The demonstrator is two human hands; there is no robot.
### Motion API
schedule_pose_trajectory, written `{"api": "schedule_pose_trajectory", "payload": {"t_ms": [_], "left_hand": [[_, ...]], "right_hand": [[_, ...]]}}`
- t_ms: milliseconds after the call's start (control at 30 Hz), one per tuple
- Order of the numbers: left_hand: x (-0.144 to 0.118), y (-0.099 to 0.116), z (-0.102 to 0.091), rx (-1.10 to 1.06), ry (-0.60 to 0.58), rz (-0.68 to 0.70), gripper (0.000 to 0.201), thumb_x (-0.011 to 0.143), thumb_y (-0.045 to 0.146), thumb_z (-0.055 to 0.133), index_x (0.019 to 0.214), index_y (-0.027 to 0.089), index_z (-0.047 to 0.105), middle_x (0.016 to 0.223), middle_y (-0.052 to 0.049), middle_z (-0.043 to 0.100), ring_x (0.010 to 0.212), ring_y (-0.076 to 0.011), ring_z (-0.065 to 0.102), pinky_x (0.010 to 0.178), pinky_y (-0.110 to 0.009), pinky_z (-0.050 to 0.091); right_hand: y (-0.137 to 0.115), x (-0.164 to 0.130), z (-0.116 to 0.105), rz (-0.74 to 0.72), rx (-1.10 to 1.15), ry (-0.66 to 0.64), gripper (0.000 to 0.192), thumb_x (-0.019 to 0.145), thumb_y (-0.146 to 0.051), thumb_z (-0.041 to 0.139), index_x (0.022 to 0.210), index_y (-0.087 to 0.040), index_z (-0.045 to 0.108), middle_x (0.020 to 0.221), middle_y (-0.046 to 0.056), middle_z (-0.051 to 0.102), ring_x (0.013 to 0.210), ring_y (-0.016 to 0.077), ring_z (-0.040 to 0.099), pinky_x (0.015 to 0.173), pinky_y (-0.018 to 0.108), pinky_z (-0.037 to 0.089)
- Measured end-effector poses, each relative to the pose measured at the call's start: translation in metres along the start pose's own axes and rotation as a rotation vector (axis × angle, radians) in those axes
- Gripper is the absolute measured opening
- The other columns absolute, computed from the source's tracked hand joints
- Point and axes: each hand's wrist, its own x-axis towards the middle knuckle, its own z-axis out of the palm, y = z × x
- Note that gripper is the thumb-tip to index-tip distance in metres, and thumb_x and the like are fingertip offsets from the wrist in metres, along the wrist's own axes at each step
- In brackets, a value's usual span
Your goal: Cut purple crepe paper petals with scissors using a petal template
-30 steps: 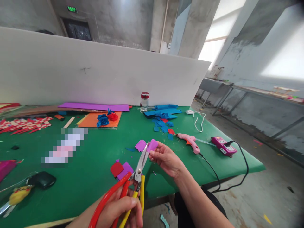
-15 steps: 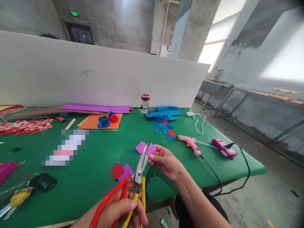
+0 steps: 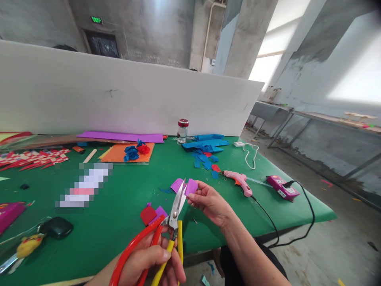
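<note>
My left hand (image 3: pixel 157 258) is closed around the red and yellow handles of a pair of scissors (image 3: pixel 175 212), whose blades point away from me, slightly apart. Between thumb and fingers, my right hand (image 3: pixel 210 202) pinches a small purple paper piece (image 3: pixel 191 187) at the blade tips. Whether the blades touch that piece I cannot tell. Just left of the tips, another purple piece (image 3: pixel 176 185) lies on the table. A rounded red piece (image 3: pixel 148 215) overlaps a further purple piece (image 3: pixel 160 213) beside the scissors.
A pink glue gun (image 3: pixel 238 178) lies to the right, near a purple power strip (image 3: pixel 282 186) with a black cord. Blue paper pieces (image 3: pixel 205 159), a red-capped jar (image 3: pixel 182 132) and paper flowers (image 3: pixel 132 153) stand farther back. A white board (image 3: pixel 133 95) closes off the table's rear.
The purple piece in my right hand has turned and shows a broader face beside the blades. Both hands stay almost in place. The view has shifted slightly.
</note>
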Motion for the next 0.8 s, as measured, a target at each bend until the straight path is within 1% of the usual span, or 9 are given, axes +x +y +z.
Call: {"api": "schedule_pose_trajectory", "payload": {"t_ms": [200,300,433,500,600,667,733,767,800], "left_hand": [[0.004,-0.007,0.003,0.039,0.032,0.031,0.040,0.083,0.038,0.050,0.078,0.008,0.076,0.070,-0.017,0.074,0.063,-0.0210,0.070,0.062,-0.027,0.052],[0.007,-0.010,0.002,0.046,0.068,0.043,0.045,0.083,0.046,0.052,0.073,0.009,0.075,0.064,-0.015,0.073,0.057,-0.0189,0.068,0.059,-0.026,0.051],[0.010,-0.013,0.000,0.074,0.135,0.013,0.054,0.081,0.057,0.054,0.057,0.011,0.068,0.046,-0.008,0.061,0.040,-0.0127,0.058,0.045,-0.020,0.044],[0.010,-0.015,0.000,0.101,0.174,-0.025,0.055,0.082,0.059,0.054,0.053,0.012,0.063,0.043,-0.004,0.056,0.035,-0.0106,0.053,0.039,-0.018,0.039],[0.011,-0.020,0.000,0.125,0.207,-0.081,0.058,0.085,0.061,0.049,0.051,0.015,0.056,0.035,0.000,0.048,0.027,-0.0088,0.044,0.033,-0.018,0.034],[0.013,-0.024,0.000,0.096,0.190,-0.067,0.061,0.083,0.066,0.047,0.046,0.017,0.049,0.029,0.000,0.041,0.024,-0.0087,0.038,0.030,-0.018,0.032],[0.014,-0.024,0.000,0.053,0.157,-0.035,0.064,0.079,0.072,0.046,0.043,0.019,0.043,0.026,0.001,0.036,0.023,-0.0094,0.037,0.029,-0.019,0.033],[0.013,-0.021,-0.001,0.057,0.153,-0.017,0.064,0.078,0.073,0.045,0.043,0.020,0.043,0.026,0.002,0.035,0.023,-0.0095,0.037,0.029,-0.020,0.034],[0.011,-0.017,-0.002,0.090,0.175,0.013,0.063,0.079,0.072,0.047,0.045,0.019,0.045,0.028,0.002,0.037,0.025,-0.0094,0.038,0.031,-0.020,0.035]], "right_hand": [[0.004,0.000,0.003,-0.002,0.001,-0.042,0.041,0.059,-0.023,0.090,0.094,-0.018,0.069,0.072,-0.001,0.071,0.058,0.0089,0.061,0.057,0.020,0.044],[0.003,0.000,0.004,0.012,-0.001,-0.031,0.043,0.058,-0.023,0.090,0.095,-0.017,0.069,0.073,0.000,0.071,0.059,0.0088,0.062,0.059,0.020,0.044],[0.003,0.000,0.005,0.020,0.002,-0.023,0.045,0.057,-0.023,0.091,0.096,-0.017,0.069,0.072,0.000,0.071,0.058,0.0089,0.062,0.058,0.020,0.045],[0.003,0.000,0.005,0.018,0.000,-0.024,0.045,0.057,-0.024,0.091,0.096,-0.017,0.069,0.072,-0.001,0.071,0.058,0.0090,0.062,0.058,0.020,0.045],[0.004,0.000,0.004,0.010,-0.008,-0.031,0.043,0.058,-0.024,0.090,0.096,-0.017,0.070,0.071,-0.001,0.071,0.059,0.0094,0.062,0.058,0.020,0.045],[0.005,0.000,0.004,0.010,-0.013,-0.041,0.042,0.059,-0.023,0.089,0.096,-0.017,0.070,0.072,0.000,0.071,0.059,0.0095,0.062,0.058,0.020,0.045],[0.004,-0.001,0.006,0.016,-0.020,-0.038,0.043,0.060,-0.023,0.089,0.097,-0.017,0.069,0.074,0.000,0.072,0.061,0.0097,0.063,0.059,0.020,0.045],[0.004,-0.001,0.007,0.015,-0.019,-0.029,0.043,0.060,-0.023,0.089,0.097,-0.017,0.068,0.075,0.001,0.072,0.061,0.0099,0.064,0.059,0.020,0.045],[0.003,-0.002,0.008,0.011,-0.012,-0.019,0.042,0.061,-0.024,0.088,0.098,-0.017,0.068,0.076,0.001,0.072,0.062,0.0101,0.064,0.059,0.020,0.046]]}}
